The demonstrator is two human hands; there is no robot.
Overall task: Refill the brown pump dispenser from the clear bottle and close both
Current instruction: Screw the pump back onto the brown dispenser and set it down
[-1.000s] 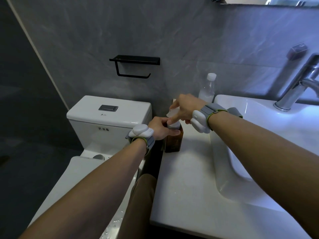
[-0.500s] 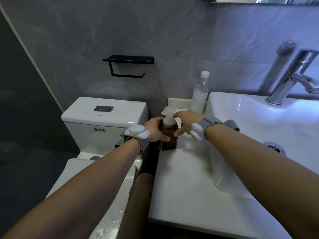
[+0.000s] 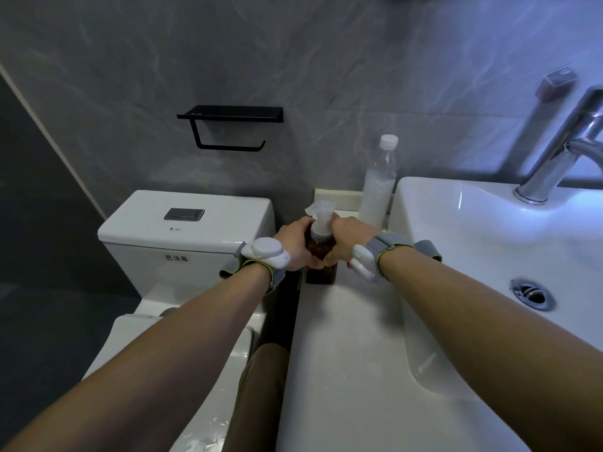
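The brown pump dispenser (image 3: 320,246) stands upright at the back left corner of the white counter (image 3: 342,370), its translucent white pump head on top. My left hand (image 3: 295,244) wraps its left side and my right hand (image 3: 347,241) wraps its right side, fingers meeting in front of the brown body. The clear bottle (image 3: 378,187), partly filled with white liquid and with its white cap on, stands upright behind the dispenser against the wall, touched by neither hand.
A white basin (image 3: 489,243) with a chrome tap (image 3: 561,148) and drain (image 3: 532,293) fills the right. A white toilet cistern (image 3: 186,236) stands left of the counter, under a black wall holder (image 3: 231,125). A narrow dark gap separates counter and toilet.
My right hand came down from the pump head to the dispenser's side. Both hands now clasp the brown body, and the view has dropped lower.
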